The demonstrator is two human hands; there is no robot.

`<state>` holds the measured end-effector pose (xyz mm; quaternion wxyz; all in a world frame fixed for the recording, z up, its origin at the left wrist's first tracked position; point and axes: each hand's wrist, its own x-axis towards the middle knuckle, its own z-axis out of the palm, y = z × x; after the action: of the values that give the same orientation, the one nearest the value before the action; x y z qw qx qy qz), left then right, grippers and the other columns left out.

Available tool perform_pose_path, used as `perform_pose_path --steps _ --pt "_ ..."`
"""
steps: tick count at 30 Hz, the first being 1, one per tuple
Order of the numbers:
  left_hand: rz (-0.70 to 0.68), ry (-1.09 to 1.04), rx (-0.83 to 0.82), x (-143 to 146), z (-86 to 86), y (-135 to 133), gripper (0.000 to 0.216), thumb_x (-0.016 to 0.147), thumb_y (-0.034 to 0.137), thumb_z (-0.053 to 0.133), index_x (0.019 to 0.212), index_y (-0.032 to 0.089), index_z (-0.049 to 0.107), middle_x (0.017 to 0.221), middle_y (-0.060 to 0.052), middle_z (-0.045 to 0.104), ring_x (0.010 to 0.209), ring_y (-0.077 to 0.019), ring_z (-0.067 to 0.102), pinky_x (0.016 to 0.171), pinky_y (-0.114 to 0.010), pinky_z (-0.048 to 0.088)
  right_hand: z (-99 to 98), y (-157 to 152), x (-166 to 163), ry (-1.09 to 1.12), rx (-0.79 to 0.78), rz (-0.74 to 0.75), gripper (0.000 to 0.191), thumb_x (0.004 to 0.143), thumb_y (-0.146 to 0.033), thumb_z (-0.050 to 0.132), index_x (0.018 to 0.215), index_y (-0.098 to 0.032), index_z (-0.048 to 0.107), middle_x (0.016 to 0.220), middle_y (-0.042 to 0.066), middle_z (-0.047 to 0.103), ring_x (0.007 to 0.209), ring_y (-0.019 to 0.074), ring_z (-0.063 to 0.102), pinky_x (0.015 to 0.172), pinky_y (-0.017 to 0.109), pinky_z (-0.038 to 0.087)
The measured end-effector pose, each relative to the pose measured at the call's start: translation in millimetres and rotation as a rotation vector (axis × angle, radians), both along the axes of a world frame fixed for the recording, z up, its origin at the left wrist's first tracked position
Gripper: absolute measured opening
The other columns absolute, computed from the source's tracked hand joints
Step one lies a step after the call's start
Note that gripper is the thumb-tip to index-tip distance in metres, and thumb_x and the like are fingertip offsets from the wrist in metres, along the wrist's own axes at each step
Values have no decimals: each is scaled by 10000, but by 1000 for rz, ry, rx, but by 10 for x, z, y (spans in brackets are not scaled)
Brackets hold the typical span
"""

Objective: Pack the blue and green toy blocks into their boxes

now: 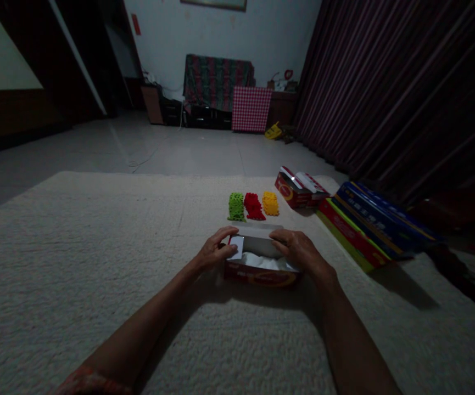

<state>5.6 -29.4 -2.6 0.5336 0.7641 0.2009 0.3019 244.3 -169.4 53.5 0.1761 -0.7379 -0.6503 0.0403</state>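
Observation:
A small red cardboard box (262,276) with its top flaps up sits on the pale textured mat in front of me. Crumpled white material (265,261) lies inside it. My left hand (214,251) is closed on the box's left end, the thumb lying on a white end flap (237,247). At the opposite end, my right hand (299,249) curls its fingers over the box's right edge. Just beyond the box lie a green openwork bundle (236,206), a red bundle (253,206) and a yellow bundle (270,203), side by side.
Another opened red box (292,190) lies at the far right of the mat (97,263). Nearer, blue boxes (369,219) and a red-and-green box (352,236) stand together. A purple curtain (356,82) hangs on the right. Covered furniture (218,82) is against the wall.

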Motion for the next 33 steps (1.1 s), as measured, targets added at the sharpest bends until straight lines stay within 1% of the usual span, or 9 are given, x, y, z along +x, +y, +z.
perform_pose_path --steps 3,6,9,11,13,18,24,28,33 --pt "32 -9 15 135 -43 -99 547 788 471 677 1252 182 679 1430 -163 564 1356 -374 490 1065 -509 457 -22 -22 175 31 -7 -7 283 872 -225 575 1056 -240 789 1076 93 790 958 298 733 863 406 550" --pt "52 0 25 191 -54 -27 477 836 473 630 1207 184 705 1334 -156 637 1250 -352 575 994 -495 504 -56 -48 247 160 0 -26 284 860 -258 593 1058 -227 794 1091 95 789 978 302 735 880 423 557" --pt "176 -2 26 272 -48 228 389 889 456 563 1114 188 735 1167 -128 720 1100 -314 656 942 -473 530 -81 -49 245 221 17 -55 264 837 -268 620 1021 -229 805 1058 90 796 973 307 737 882 426 556" --pt "317 18 120 377 -62 435 325 879 406 576 1040 180 745 1076 -119 737 1052 -295 669 947 -453 526 -72 -38 223 226 6 -52 255 833 -248 618 1004 -229 806 1048 87 797 971 307 737 887 424 551" --pt "448 152 200 502 -108 615 258 884 340 571 1001 188 744 1034 -104 734 998 -269 681 917 -425 538 -41 -30 194 234 -19 -39 251 845 -229 599 988 -227 805 1032 81 799 950 294 739 876 410 551" --pt "584 322 277 715 -297 856 204 838 272 672 1000 178 754 1066 -128 700 1016 -278 677 924 -417 525 39 -47 161 217 -53 -25 265 866 -215 586 1038 -188 786 1101 98 782 1024 281 723 923 391 539" --pt "607 467 490 788 -410 977 354 845 334 733 1140 140 724 1161 -160 679 1148 -312 623 980 -403 493 -5 -62 206 197 -50 -14 266 885 -228 595 1086 -190 764 1138 102 764 1053 272 705 955 397 523" --pt "585 387 560 864 -422 1058 534 797 309 782 1286 146 641 1208 -155 649 1148 -306 607 1013 -426 481 -15 -56 201 182 -60 -7 269 896 -205 582 1105 -175 750 1149 109 755 1070 271 693 968 405 514" --pt "463 318 619 931 -452 1124 680 727 312 829 1347 176 586 1375 -152 548 1231 -327 545 1078 -473 442 21 -58 172 172 -73 -18 264 898 -197 580 1100 -174 748 1156 112 749 1081 275 687 971 410 511"
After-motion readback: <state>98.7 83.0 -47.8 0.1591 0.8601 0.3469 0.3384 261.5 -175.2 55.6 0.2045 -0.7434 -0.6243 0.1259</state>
